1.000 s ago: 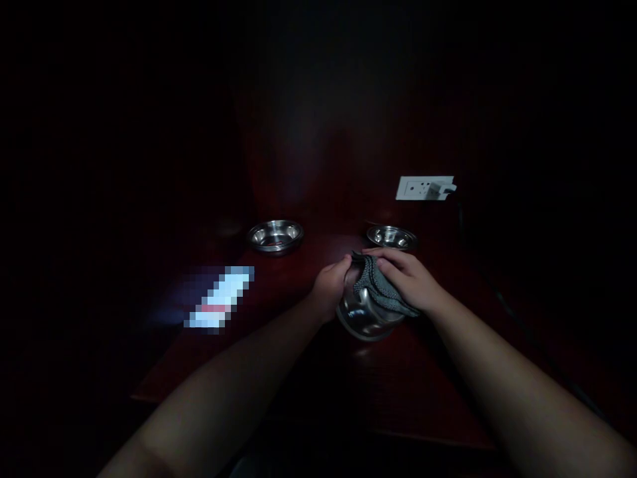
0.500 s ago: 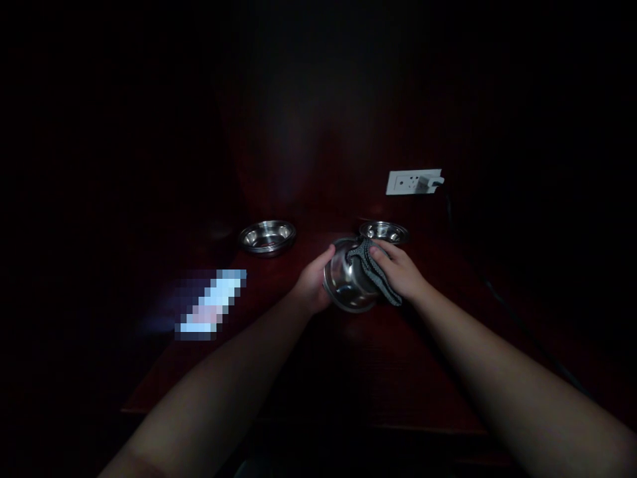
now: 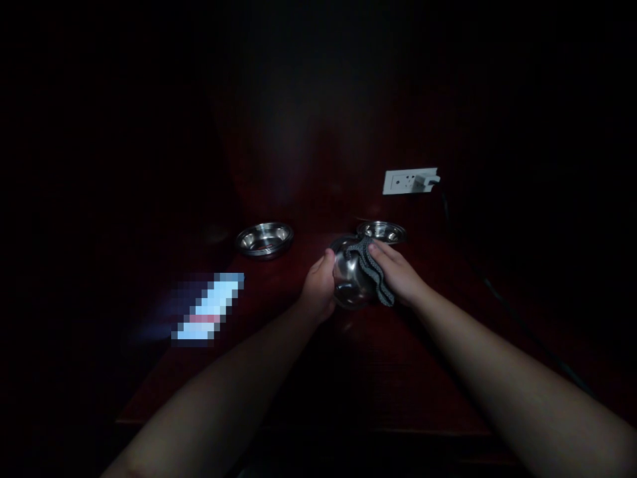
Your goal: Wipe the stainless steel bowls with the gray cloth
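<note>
A shiny steel bowl [image 3: 347,273] is held up over the dark red table, its rounded outside facing me. My left hand [image 3: 320,285] grips the bowl by its left side, thumb on top. My right hand [image 3: 395,267] is closed on a folded grey cloth [image 3: 375,271] and presses it against the bowl's right side. The cloth's loose folds hang below the fingers. Part of the right hand's fingers is hidden behind the cloth.
Steel bowls stand at the back of the table, one at the left [image 3: 265,240] and one at the right [image 3: 382,230]. A blurred-out bright screen [image 3: 212,309] lies left. On the back wall is a white socket [image 3: 411,180] with a plug; its cord [image 3: 512,312] runs down the right.
The bowl has turned slightly in my hands, and its rim has swung away from me. My left hand has shifted a little round its side; the cloth stays against it.
</note>
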A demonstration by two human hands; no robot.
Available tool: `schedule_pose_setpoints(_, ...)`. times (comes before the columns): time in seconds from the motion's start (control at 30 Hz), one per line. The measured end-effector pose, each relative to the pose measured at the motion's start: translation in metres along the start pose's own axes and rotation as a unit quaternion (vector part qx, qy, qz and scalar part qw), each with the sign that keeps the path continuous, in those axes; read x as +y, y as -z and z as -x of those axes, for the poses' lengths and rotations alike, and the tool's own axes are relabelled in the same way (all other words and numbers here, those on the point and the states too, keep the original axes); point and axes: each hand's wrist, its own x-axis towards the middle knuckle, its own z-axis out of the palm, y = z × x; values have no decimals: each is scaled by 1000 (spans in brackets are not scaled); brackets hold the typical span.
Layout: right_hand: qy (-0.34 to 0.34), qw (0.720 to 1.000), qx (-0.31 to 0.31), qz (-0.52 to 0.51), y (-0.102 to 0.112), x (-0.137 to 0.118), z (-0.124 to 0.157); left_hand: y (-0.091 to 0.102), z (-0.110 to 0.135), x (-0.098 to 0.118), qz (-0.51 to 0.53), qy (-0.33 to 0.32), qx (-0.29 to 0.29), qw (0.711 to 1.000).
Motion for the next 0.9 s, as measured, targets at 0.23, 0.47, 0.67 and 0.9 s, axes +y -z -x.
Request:
schedule_pose_setpoints(0.23, 32, 999, 14, 29, 3, 0, -2, 4, -2, -1, 15, 18, -11, 1000)
schedule_pose_setpoints(0.47, 32, 999, 27, 31, 3, -1, 0, 4, -4, -1, 23, 39, 3, 999)
schedule_pose_setpoints(0.67, 43, 997, 35, 51, 0, -3, 2, 4, -4, 2, 36, 65, 0, 997)
schedule_pose_setpoints(0.9, 71, 993, 44, 82, 0, -3, 3, 6, -4, 0, 34, 52, -27, 998)
